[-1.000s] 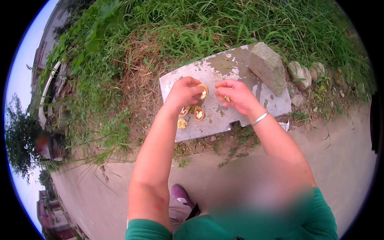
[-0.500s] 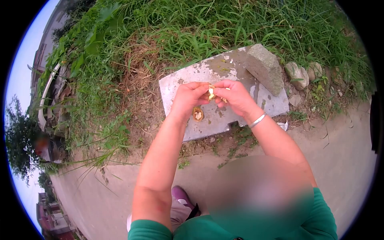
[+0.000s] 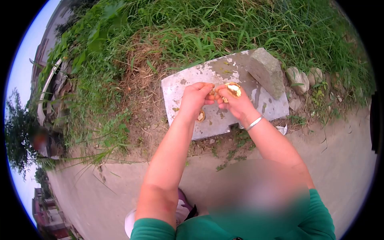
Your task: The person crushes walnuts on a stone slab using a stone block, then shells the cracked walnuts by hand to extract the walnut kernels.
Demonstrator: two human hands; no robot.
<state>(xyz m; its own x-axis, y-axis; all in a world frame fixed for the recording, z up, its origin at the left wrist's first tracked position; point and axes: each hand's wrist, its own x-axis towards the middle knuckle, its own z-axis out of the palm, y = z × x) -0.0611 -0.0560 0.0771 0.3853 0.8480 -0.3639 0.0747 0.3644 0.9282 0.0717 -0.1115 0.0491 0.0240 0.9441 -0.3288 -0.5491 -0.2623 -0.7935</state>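
Over the grey stone slab (image 3: 181,86) my two hands are close together, fingertips almost meeting. My right hand (image 3: 237,105) is closed around a walnut half (image 3: 233,89) whose pale kernel shows inside the yellowish-brown shell. Another light bit sits lower, near its fingers. My left hand (image 3: 195,98) is closed in a pinch on a small brownish piece (image 3: 212,91), probably walnut, mostly covered by the fingers. Beneath the left wrist, a second walnut half (image 3: 201,117) lies on the slab, partly hidden.
A large angular rock (image 3: 267,72) stands on the slab's right end. Smaller stones (image 3: 297,80) lie beyond it. Tall grass (image 3: 224,28) borders the far side, and concrete paving (image 3: 112,188) runs along the near side. A white scrap (image 3: 282,129) lies by the slab's right corner.
My hands have drawn slightly apart from the pale piece between them. The walnut half in my right hand now shows its kernel upward. My left wrist covers more of the half on the slab.
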